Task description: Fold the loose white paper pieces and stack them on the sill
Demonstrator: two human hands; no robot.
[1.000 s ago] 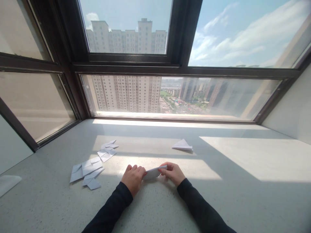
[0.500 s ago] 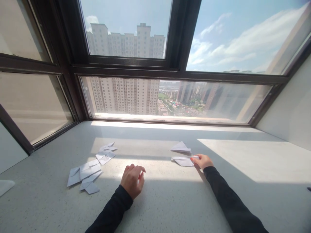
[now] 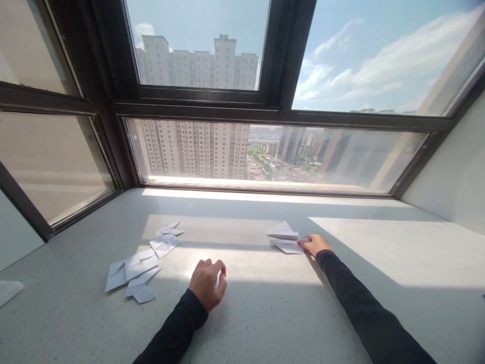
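My right hand (image 3: 315, 244) pinches the right end of a folded white paper plane (image 3: 287, 246) lying low over the windowsill. Just behind it rests a second paper plane (image 3: 283, 230), its pointed shape close to the first. My left hand (image 3: 208, 284) is near the middle of the sill, fingers loosely curled with a gap between thumb and forefinger, and nothing shows in it. To its left lies a loose pile of folded white papers (image 3: 141, 266), several pieces overlapping, with more folded papers (image 3: 165, 241) reaching toward the window.
The speckled white windowsill (image 3: 257, 323) runs up to a dark window frame (image 3: 265, 189). A white wall (image 3: 450, 172) borders it at the right. At the far left edge a white object (image 3: 9, 291) is partly in view. Sunlight and shadow stripe the surface.
My right hand has shifted slightly away from me, bringing its paper plane closer to the one behind. My left hand has stayed in nearly the same place, its fingers moving a little.
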